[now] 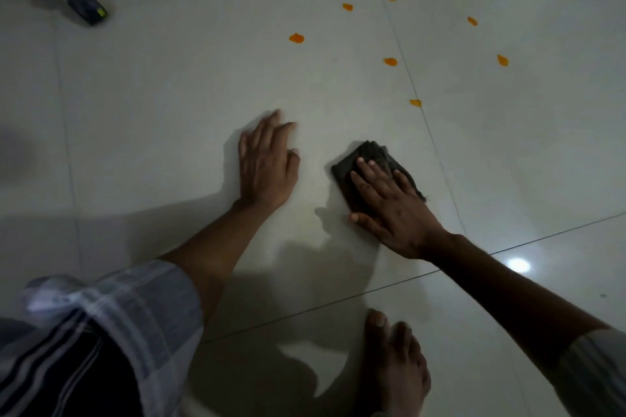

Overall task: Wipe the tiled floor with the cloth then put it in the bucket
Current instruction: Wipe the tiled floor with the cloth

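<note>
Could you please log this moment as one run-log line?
stage: wiping | right hand: flat on cloth | left hand: flat on floor | petals: unswept | bucket: not visible

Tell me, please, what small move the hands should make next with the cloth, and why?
Probably slide the right hand, pressing flat on the dark cloth, forward and to the right toward the orange bits on the tiled floor. The nearest bit lies just beyond the cloth, unwiped. The left hand rests flat on the floor as a brace. No bucket is in view.
</note>
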